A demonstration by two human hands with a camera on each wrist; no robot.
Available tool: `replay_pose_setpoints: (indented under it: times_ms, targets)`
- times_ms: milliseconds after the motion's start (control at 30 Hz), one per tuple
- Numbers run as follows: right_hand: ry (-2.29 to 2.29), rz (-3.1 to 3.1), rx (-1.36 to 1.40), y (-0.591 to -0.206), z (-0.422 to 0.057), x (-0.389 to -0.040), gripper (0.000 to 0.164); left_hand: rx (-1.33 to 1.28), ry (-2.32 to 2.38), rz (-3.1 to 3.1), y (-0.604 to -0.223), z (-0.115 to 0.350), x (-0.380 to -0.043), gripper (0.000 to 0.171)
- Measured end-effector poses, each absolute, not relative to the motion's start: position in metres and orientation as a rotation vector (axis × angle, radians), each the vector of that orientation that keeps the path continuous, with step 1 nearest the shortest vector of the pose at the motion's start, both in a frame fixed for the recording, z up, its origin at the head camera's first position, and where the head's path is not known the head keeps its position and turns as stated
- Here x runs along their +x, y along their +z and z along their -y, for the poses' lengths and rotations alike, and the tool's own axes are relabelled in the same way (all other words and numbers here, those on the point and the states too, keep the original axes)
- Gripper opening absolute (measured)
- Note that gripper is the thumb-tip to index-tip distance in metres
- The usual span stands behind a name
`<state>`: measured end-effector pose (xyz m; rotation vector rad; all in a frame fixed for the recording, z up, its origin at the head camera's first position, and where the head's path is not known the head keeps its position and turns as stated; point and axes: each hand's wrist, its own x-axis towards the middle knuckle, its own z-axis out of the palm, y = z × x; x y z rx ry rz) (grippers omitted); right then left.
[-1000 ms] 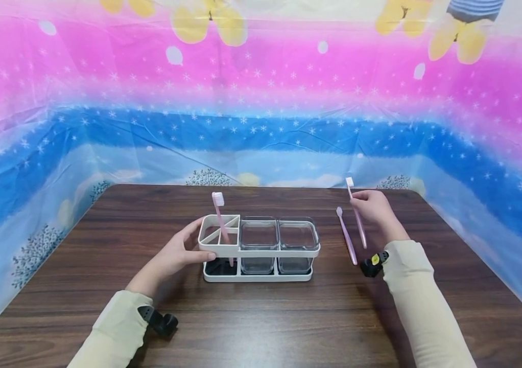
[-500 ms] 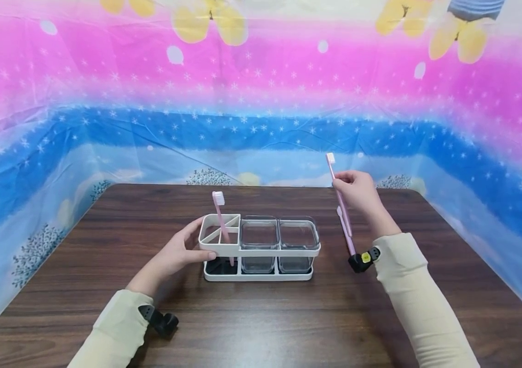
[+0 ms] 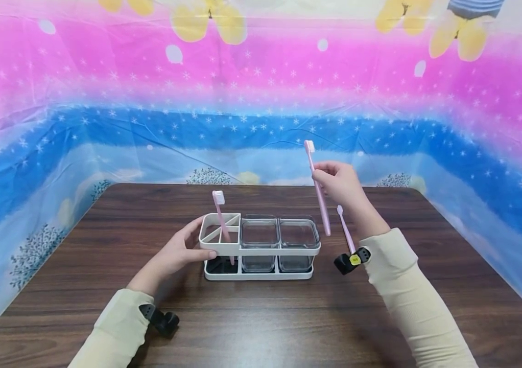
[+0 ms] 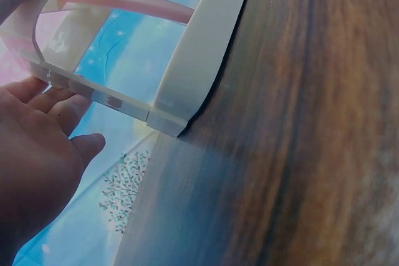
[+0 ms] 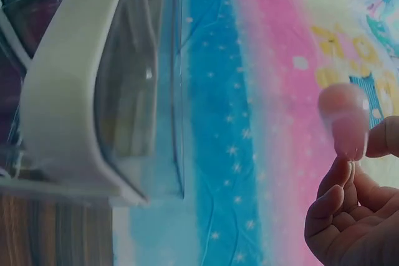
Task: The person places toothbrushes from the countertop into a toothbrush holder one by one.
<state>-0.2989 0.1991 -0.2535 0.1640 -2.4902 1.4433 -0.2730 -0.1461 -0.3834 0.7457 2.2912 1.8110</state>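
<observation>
With our right hand (image 3: 341, 181) we pinch a pink toothbrush (image 3: 321, 203) between thumb and fingers, its white bristles uppermost and its handle slanting down near the right end of the white holder (image 3: 261, 252). Our left hand (image 3: 179, 251) grips that holder's left end, thumb along the front. Inside its divided left section we see a second toothbrush (image 3: 222, 221) leaning; two clear cups (image 3: 259, 236) fill the other places. Farther right, a third toothbrush (image 3: 346, 232) lies on the brown table (image 3: 242, 322), partly hidden by our wrist camera (image 3: 352, 259).
</observation>
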Motion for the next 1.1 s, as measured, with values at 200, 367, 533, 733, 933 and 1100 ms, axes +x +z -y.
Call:
replay_pose_setpoints:
  times_ms: [200,367,533,733,933,1100]
  targets:
    - [1.518,2.446,0.191,-0.248,-0.185,-0.294,0.033,0.760,1.815,-2.285,-0.384,0.147,-0.273,0.085]
    - [1.628,2.408,0.212,-0.242,-0.173,-0.290,0.031,0.757,1.810,-2.290,-0.385,0.147,-0.274,0.084]
    - [1.669,2.381,0.245,-0.240,-0.157,-0.287,0.031,0.767,1.809,-2.288,-0.385,0.146,-0.273,0.084]
    - [1.682,2.371,0.282,-0.242,-0.141,-0.285,0.029,0.755,1.829,-2.264,-0.384,0.146,-0.273,0.084]
    - [1.773,2.329,0.323,-0.247,-0.124,-0.285,0.028,0.772,1.834,-2.256,-0.382,0.146,-0.273,0.084]
    - [1.832,2.303,0.338,-0.249,-0.109,-0.284,0.027,0.769,1.840,-2.249,-0.382,0.146,-0.273,0.083]
